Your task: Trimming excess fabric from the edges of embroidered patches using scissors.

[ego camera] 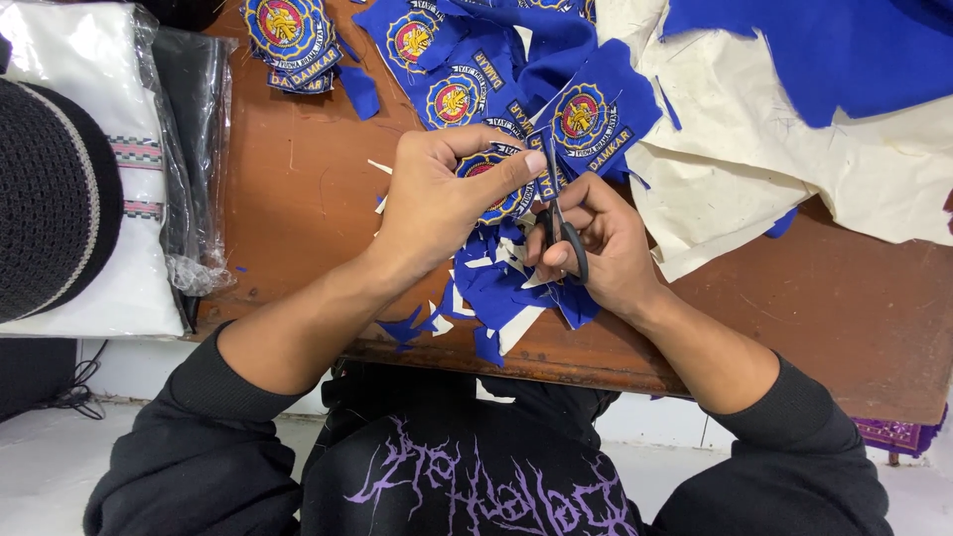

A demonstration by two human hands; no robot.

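Note:
My left hand (437, 199) pinches a round embroidered patch (496, 179) on blue cloth, thumb on top. My right hand (606, 243) grips black-handled scissors (561, 223), whose blades point up into the blue cloth beside the patch. Below both hands lies a heap of blue and white cloth scraps (501, 293) on the brown wooden table (298, 189). More blue cloth with uncut patches (586, 119) trails away from my hands toward the table's far side.
A stack of cut patches (290, 40) sits at the far left. Cream fabric (774, 139) with blue cloth (834, 50) on it covers the right. A black knitted cap (50, 199) and plastic-wrapped white and dark goods (189, 149) lie at the left.

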